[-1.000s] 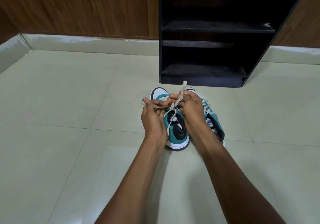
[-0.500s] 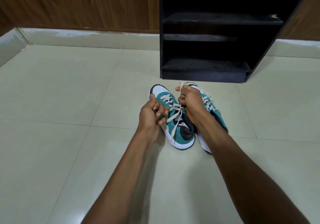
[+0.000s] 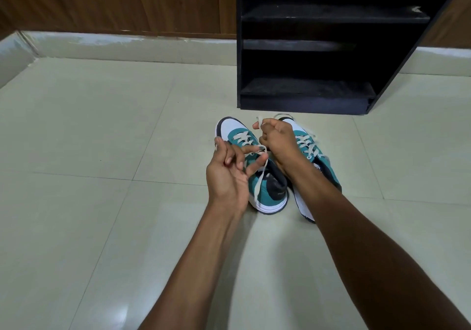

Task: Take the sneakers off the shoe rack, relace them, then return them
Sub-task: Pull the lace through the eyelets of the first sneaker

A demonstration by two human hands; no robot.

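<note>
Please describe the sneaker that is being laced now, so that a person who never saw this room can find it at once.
Find the black shoe rack against the wooden wall; two teal and white sneakers lie on the tiled floor before it. The wanted one is the left sneaker. Unlike the right sneaker, its lace hangs loose, and the left hand and right hand both hold that lace.

Left hand (image 3: 228, 174) palm-up, fingers (image 3: 251, 149) spread (2 pinching); right hand (image 3: 277, 141) fisted, forearms extended.

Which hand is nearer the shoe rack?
Right. The right hand holds a lace end over the sneaker toes, just short of the shoe rack. The left hand sits further back, pinching lace over the left sneaker.
</note>
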